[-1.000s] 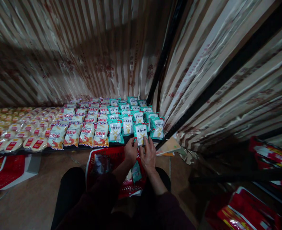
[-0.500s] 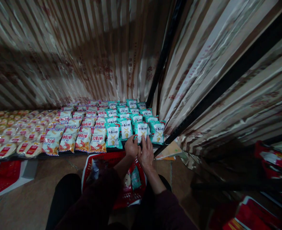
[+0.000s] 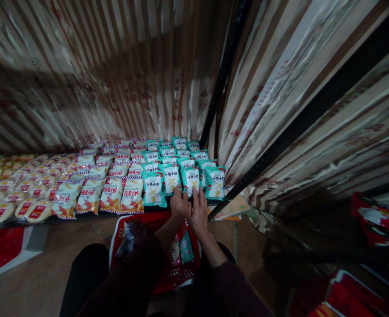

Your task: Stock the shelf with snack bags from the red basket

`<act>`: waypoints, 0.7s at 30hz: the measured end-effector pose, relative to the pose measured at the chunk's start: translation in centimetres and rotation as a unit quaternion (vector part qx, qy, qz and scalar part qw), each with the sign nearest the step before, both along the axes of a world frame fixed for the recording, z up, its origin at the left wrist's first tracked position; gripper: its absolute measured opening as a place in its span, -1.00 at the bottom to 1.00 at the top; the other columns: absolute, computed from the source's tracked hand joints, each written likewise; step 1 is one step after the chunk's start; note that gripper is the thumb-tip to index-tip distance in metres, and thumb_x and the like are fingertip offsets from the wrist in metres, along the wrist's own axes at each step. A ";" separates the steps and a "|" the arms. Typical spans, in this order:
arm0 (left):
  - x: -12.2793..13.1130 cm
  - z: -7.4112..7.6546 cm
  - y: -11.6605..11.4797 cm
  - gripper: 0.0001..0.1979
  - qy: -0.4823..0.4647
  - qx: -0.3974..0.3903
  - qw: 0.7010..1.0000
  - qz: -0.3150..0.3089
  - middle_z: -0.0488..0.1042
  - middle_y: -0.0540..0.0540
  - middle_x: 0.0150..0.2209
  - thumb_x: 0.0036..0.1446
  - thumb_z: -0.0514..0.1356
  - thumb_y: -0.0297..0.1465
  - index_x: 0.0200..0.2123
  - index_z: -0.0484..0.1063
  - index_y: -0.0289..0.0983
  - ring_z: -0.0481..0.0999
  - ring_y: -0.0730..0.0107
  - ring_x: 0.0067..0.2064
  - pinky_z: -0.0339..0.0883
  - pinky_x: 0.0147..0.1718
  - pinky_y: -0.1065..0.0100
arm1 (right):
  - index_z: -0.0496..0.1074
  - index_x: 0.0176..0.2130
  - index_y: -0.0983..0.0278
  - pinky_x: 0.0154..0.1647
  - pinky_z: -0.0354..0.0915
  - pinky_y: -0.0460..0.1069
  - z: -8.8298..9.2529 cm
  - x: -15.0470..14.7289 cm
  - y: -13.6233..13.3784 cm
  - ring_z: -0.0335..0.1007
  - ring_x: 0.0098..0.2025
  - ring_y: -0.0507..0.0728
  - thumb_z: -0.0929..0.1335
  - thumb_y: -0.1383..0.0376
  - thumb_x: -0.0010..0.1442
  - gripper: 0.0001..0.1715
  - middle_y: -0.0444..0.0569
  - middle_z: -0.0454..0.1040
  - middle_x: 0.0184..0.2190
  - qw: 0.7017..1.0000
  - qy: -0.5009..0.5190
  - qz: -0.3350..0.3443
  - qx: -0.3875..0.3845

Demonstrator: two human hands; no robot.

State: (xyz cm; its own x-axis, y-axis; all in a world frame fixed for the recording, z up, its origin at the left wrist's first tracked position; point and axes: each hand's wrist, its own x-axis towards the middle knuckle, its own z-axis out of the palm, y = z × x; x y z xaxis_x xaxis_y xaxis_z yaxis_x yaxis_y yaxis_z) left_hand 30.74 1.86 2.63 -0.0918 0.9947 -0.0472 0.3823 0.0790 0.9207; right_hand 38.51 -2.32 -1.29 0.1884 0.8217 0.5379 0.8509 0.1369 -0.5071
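Observation:
At the front row of the shelf, both my hands are at the lower edge of a green-and-white snack bag (image 3: 191, 177). My left hand (image 3: 179, 205) has its fingers bent and closed on the bag's lower left side. My right hand (image 3: 198, 215) lies against the lower right part with its fingers stretched and a little apart. A similar green bag (image 3: 170, 178) leans to the left of it, and another green bag (image 3: 215, 181) stands on the right. Below my forearms is a red basket (image 3: 115, 240) holding a few packets, among them a green packet (image 3: 186, 247).
Left of the green bags are rows of blue-and-orange snack bags (image 3: 111, 194), then round wrapped cakes (image 3: 35, 210). A black post (image 3: 263, 154) slants at the shelf's right end. Striped curtain sheeting (image 3: 141, 66) hangs behind. Red packaging (image 3: 379, 220) is at far right.
The view has shifted slightly, so the shelf goods appear a little further left. My hands remain at the same green bag, with only a small shift of the fingers.

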 end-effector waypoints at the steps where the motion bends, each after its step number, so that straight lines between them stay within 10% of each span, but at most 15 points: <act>1: 0.1 0.0 0.0 -0.63 0.000 0.002 1.000 0.000 0.57 -0.19 -0.16 0.20 0.09 -0.42 0.08 0.32 -0.30 0.56 0.27 -0.13 0.36 -0.08 0.30 | -0.12 0.36 0.21 0.25 0.10 0.32 -0.2 0.1 0.0 -0.16 0.38 0.32 0.14 0.38 0.25 -0.26 0.14 -0.12 0.37 1.000 -0.002 0.001 0.002; 11: -0.3 1.1 -1.9 -0.61 0.220 0.116 0.968 -0.044 0.42 -0.27 0.02 0.22 0.04 -0.38 0.11 0.31 -0.30 0.46 0.18 0.01 0.36 -0.02 0.28 | -0.19 0.37 0.17 0.25 0.08 0.38 -2.1 0.6 0.5 -0.26 0.41 0.34 0.16 0.32 0.30 -0.26 0.16 -0.20 0.40 1.000 0.013 0.005 0.016; 21: -0.1 -1.0 -1.2 -0.51 0.181 0.180 0.962 -0.098 0.40 -0.37 0.01 0.18 -0.07 -0.52 0.18 0.26 -0.42 0.42 0.14 0.01 0.38 0.01 0.16 | -0.17 0.37 0.11 0.26 0.08 0.32 -1.1 0.6 0.3 -0.22 0.40 0.32 0.18 0.35 0.29 -0.24 0.09 -0.20 0.41 0.999 -0.009 -0.010 -0.034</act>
